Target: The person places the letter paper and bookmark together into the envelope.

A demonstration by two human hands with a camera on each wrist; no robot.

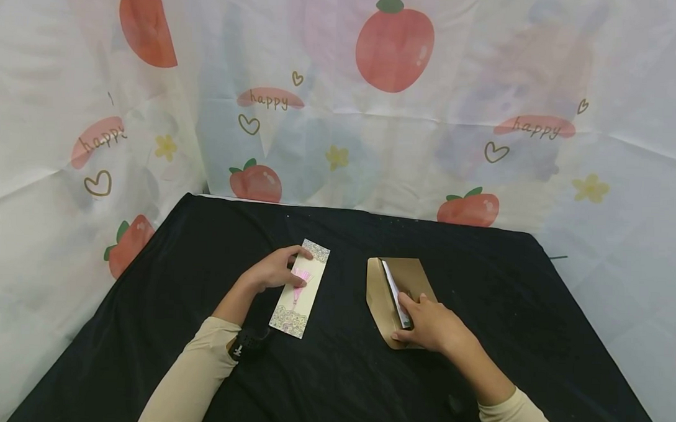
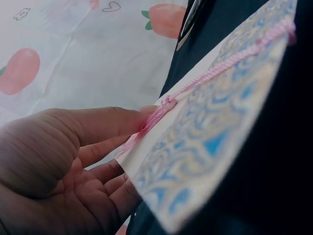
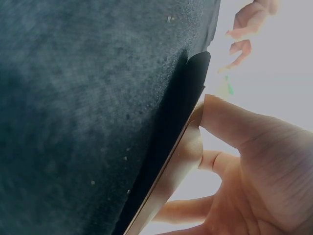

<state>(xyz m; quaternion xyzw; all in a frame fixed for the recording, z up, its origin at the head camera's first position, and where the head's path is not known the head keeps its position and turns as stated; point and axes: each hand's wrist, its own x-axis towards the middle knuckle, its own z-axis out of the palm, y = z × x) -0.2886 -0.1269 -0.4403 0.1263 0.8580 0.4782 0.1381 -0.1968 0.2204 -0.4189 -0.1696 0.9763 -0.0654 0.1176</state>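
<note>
A long cream bookmark (image 1: 313, 292) with a patterned band at each end and a pink tassel (image 1: 297, 293) is in my left hand (image 1: 274, 269). The left wrist view shows the thumb (image 2: 122, 120) on the bookmark's face over the tassel, with the other fingers behind it. To the right is a gold-brown envelope (image 1: 377, 293) with its flap opened to the left. A white, card-like piece (image 1: 392, 287) lies in its mouth. My right hand (image 1: 437, 323) grips the envelope at its near side, thumb by the flap's near edge and index finger beside the white piece.
A black cloth (image 1: 332, 384) covers the table. Behind and to the sides hangs a white curtain (image 1: 329, 155) printed with fruit, hearts and the word "happy". A thin dark stick-like thing (image 1: 559, 257) juts out past the table's right edge.
</note>
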